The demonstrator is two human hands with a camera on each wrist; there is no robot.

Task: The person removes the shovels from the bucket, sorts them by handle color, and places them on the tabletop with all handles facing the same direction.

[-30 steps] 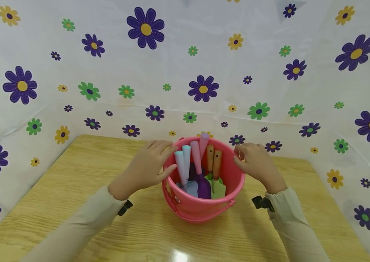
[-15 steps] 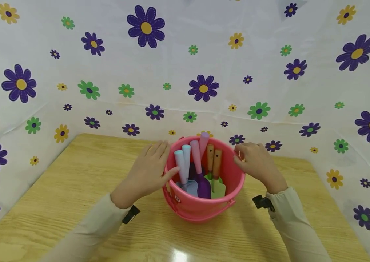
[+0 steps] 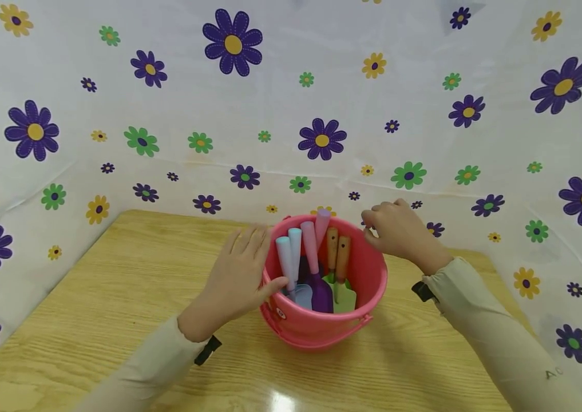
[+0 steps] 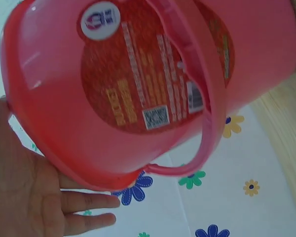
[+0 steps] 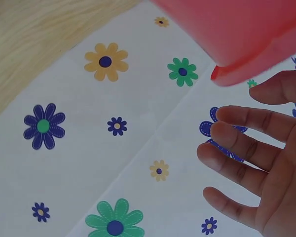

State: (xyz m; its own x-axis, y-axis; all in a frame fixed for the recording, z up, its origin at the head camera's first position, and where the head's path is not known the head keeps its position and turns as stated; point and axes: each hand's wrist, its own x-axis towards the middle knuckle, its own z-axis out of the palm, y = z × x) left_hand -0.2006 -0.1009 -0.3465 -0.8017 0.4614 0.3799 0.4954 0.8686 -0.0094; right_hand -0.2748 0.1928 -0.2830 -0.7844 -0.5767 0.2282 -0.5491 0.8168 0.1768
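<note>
A pink bucket (image 3: pixel 316 332) stands on the table with several small garden trowels in it. Two pale blue handles (image 3: pixel 291 257) lean at the left, beside a purple trowel (image 3: pixel 322 294) with a lilac handle. Towards the right are wooden handles (image 3: pixel 342 260), one on a light green trowel blade (image 3: pixel 344 296). My left hand (image 3: pixel 234 274) lies along the left rim, fingers straight, thumb over the edge. In the left wrist view the bucket's rim crosses the palm. My right hand (image 3: pixel 399 232) hovers just above the right rim, fingers loosely bent, holding nothing.
The wooden table (image 3: pixel 131 274) carries the bucket near its middle. A white flower-printed cloth (image 3: pixel 270 86) walls off the back and sides. The bucket's pink carry handle (image 4: pixel 214 98) hangs down its outer side, over a red printed label (image 4: pixel 113 84).
My right hand has lifted off the right rim, moving up and away. The left hand has turned slightly, fingers straighter along the left rim. The bucket and its trowels have stayed put.
</note>
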